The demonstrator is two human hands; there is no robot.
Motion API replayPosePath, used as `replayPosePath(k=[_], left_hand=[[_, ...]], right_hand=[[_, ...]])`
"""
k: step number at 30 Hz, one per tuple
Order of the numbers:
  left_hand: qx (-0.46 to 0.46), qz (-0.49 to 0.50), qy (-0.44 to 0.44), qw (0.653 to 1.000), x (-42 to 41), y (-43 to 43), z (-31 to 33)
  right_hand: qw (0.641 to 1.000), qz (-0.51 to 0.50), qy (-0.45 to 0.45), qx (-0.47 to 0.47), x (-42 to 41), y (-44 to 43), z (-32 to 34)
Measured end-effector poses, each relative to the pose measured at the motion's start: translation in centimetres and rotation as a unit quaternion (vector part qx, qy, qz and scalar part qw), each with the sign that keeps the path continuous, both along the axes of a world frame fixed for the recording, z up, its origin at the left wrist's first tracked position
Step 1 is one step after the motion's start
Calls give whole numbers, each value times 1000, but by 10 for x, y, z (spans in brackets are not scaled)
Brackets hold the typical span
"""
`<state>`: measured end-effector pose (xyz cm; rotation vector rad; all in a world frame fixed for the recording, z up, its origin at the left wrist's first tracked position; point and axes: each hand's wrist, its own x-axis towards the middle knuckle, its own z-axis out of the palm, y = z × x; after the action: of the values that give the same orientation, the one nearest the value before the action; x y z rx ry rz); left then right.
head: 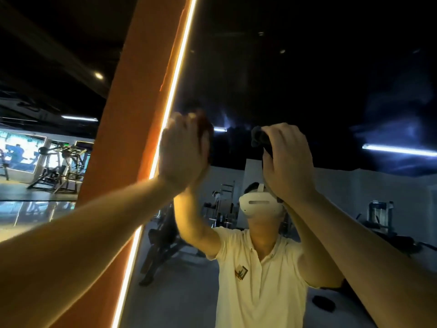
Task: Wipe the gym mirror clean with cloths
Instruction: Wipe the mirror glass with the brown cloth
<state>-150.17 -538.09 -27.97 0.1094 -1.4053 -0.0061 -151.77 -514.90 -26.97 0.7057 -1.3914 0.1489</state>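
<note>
**A:** In the head view, where are the cloths?

**B:** Both are up at the mirror (319,74), about halfway up the picture. The left grip (183,150) is a bare hand seen from the back. Its fingers curl over a red-brown cloth (205,130) and hold it to the glass just beside the mirror's left edge. A glowing light strip (175,91) runs along that edge, next to an orange panel (127,119). The cloth shows on the hand's right side.

**A:** And the other hand?

**B:** The right grip (289,162) is closed around a dark cloth (259,138), which bunches out past the fingers, up and to the left. It sits further in from the left edge, apart from the other cloth.

**A:** What is hard to make out?

**B:** Most of each cloth is hidden behind its hand, and the red-brown one is blurred, so its shape is unclear. I cannot tell whether the dark cloth touches the glass. Both forearms are cut off at the picture's lower corners. The glass reflects the person in a pale polo shirt (255,275) and a white headset (260,204), partly covered by the raised right hand. Weight machines (59,166) stand dim at far left, beyond the orange panel.
</note>
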Motion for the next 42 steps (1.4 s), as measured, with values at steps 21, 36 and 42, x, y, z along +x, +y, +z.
replayPosePath(k=[21, 36, 42], left_hand=[[-134, -61, -50, 988, 13, -15, -78], [-51, -37, -6, 998, 5, 4, -28], [-414, 45, -134, 899, 22, -44, -136]], right_hand=[[1000, 15, 6, 6, -2, -2, -16], [1000, 18, 22, 4, -7, -6, -18], [1000, 11, -2, 2, -1, -5, -19]])
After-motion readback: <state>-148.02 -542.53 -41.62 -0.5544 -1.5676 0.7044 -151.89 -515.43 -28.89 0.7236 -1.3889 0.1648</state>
